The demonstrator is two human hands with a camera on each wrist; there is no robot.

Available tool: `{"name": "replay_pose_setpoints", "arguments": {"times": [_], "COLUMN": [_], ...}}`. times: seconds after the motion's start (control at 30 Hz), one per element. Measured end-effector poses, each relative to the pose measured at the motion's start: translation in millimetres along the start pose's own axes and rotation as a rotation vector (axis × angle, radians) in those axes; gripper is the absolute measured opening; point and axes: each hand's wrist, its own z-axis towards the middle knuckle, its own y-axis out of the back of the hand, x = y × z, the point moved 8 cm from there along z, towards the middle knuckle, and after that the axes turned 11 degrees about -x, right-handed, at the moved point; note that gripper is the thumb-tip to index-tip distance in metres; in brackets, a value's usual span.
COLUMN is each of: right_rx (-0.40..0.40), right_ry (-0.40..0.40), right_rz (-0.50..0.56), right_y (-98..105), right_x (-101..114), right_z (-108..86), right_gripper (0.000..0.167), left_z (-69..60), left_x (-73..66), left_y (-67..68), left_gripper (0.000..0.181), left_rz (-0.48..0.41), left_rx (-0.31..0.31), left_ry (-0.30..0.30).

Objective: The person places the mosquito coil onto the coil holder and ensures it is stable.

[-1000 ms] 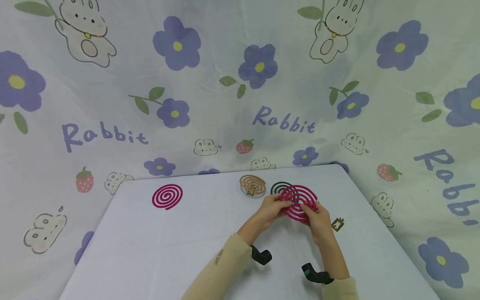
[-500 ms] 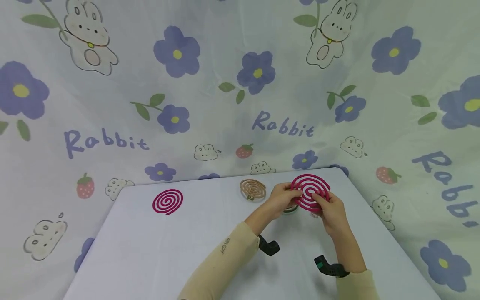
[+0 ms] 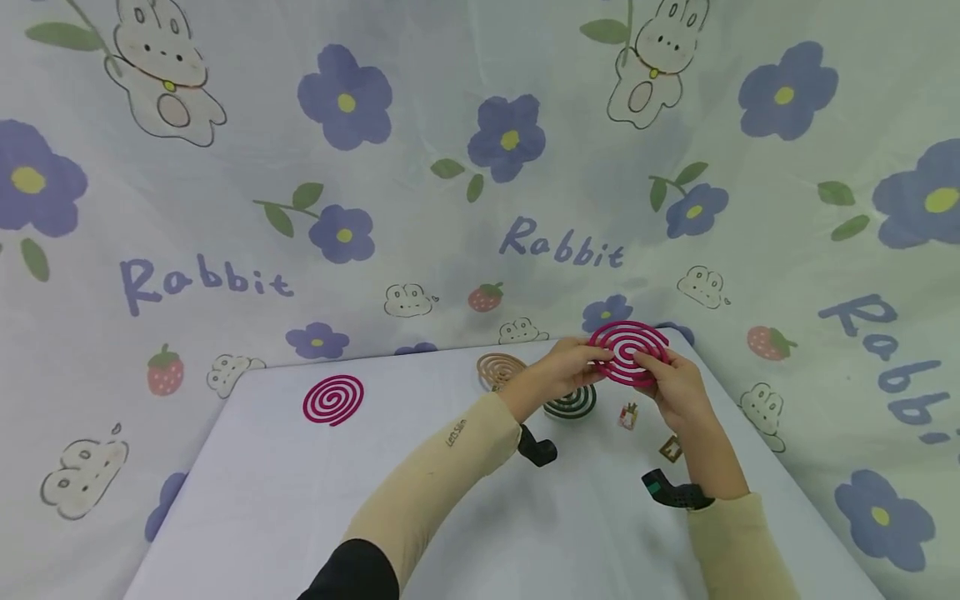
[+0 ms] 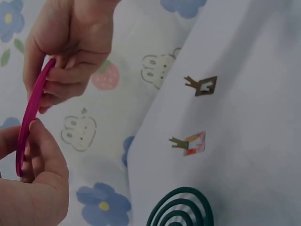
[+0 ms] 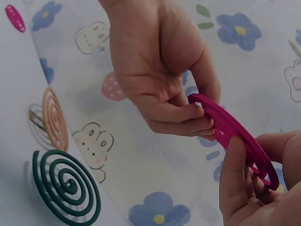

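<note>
Both hands hold a magenta mosquito coil (image 3: 630, 353) raised above the far right part of the table. My left hand (image 3: 562, 371) pinches its left side, and my right hand (image 3: 684, 387) pinches the right side, thumbs on the near face. From the left wrist the coil (image 4: 31, 117) appears almost edge-on between the two hands. Below lies a dark green coil (image 3: 572, 402), partly covered by the left hand in the head view. A tan coil (image 3: 498, 369) sits to its left, raised on a small metal stand (image 5: 36, 120).
Another magenta coil (image 3: 333, 400) lies at the far left of the white table (image 3: 300, 500). Two small flat metal stands, one reddish and white (image 3: 628, 416) and one brass-coloured (image 3: 671, 449), lie at the right. A printed cloth (image 3: 420, 167) hangs behind.
Both hands have carried the magenta coil up and to the right, away from me. The green coil and the reddish stand now show beneath; the left forearm partly covers the tan coil.
</note>
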Motion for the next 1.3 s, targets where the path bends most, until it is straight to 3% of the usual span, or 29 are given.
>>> {"name": "replay_pose_setpoints", "arguments": {"times": [0.33,0.7,1.03,1.3], "right_rx": [-0.017,-0.082,-0.080,-0.107], "right_ry": [-0.043,0.011,-0.009,-0.032], "right_rz": [0.009,-0.111,-0.064,-0.047], "right_y": [8,23,29,38], "right_x": [-8,-41,-71,-83], "right_z": [13.9,24.4,27.7,28.8], "right_gripper": [0.072,0.071,0.068,0.068], "left_z": [20.1,32.1,40.7,49.1], "left_x": [6.4,39.4,64.8,76.2], "left_y": [-7.5,-4.6,1.3,-2.9], "left_gripper": [0.035,0.047,0.041,0.036], "left_rz": [0.013,-0.023,0.015,0.030], "left_rx": [-0.046,-0.132,-0.126,-0.173], "left_ry": [-0.041,-0.065,-0.113,-0.127]}}
